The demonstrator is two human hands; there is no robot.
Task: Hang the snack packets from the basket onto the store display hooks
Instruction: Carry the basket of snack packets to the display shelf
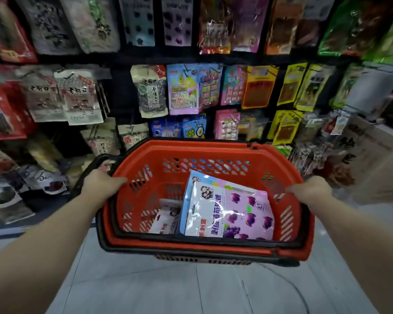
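Note:
A red plastic basket (213, 152) with black handles is held up in front of the display wall. My left hand (100, 183) grips its left rim and my right hand (311, 189) grips its right rim. Inside leans a purple grape-candy packet (238, 214) on top of a light-blue packet (191, 184). A small white and red packet (166, 218) lies at the basket's bottom left. Behind the basket, a dark display wall holds rows of hanging snack packets (184, 89).
A gap without packets (120, 96) shows in the dark wall between the white seed packets on the left and the middle ones. Low shelves of packets (21, 189) stand at the left. A cardboard box (368, 155) sits on the right. Grey tiled floor (168, 286) lies below.

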